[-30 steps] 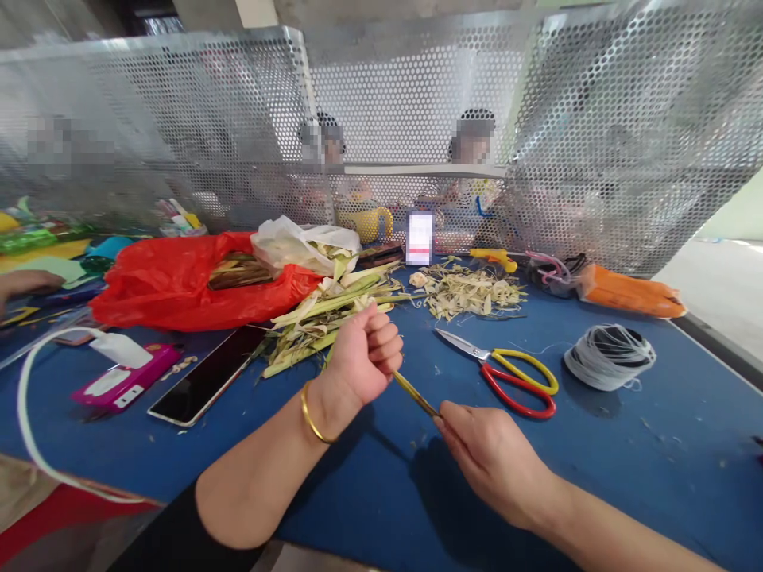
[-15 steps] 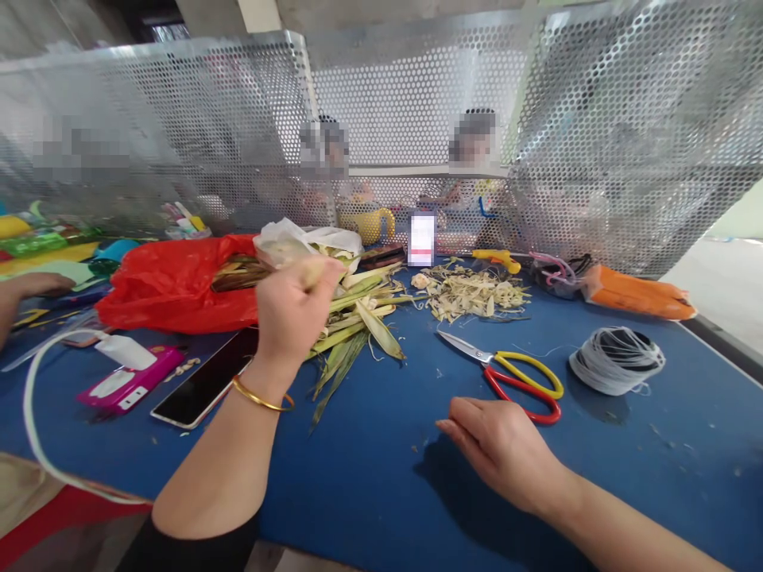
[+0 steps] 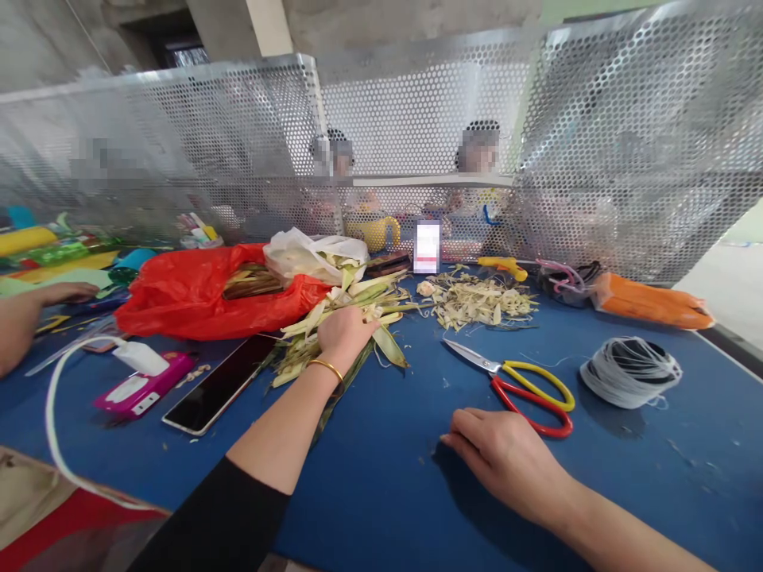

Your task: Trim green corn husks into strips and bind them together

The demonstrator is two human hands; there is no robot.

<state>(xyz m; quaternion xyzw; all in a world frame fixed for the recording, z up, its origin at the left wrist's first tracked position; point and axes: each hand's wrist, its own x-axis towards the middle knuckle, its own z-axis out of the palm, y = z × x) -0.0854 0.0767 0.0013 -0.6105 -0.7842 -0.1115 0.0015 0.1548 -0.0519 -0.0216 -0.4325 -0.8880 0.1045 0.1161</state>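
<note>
My left hand [image 3: 346, 338], a gold bangle at its wrist, is down in the pile of corn husks [image 3: 304, 349]. Its thumb and fingers are closed on the husks, the fingertips partly hidden. On the blue table [image 3: 387, 469] my right hand [image 3: 504, 449] is curled, thumb against the fingers; whatever it may hold is hidden. Just beyond it lie scissors [image 3: 482, 361] with one yellow and one red handle, blades pointing away to the left. A heap of small husk scraps [image 3: 477, 300] is behind the scissors.
A red plastic bag [image 3: 179, 294] with dry husks and a white bag [image 3: 298, 253] stand behind the pile. Left are a phone [image 3: 220, 385] and a pink power strip [image 3: 143, 389]. Right sit a cord roll [image 3: 632, 372] and an orange packet [image 3: 652, 300]. Another person's hand [image 3: 71, 292] is far left.
My left hand has gone from a raised fist above the pile down and to the right onto the corn husks. My right hand keeps its place and curl. The view has shifted slightly.
</note>
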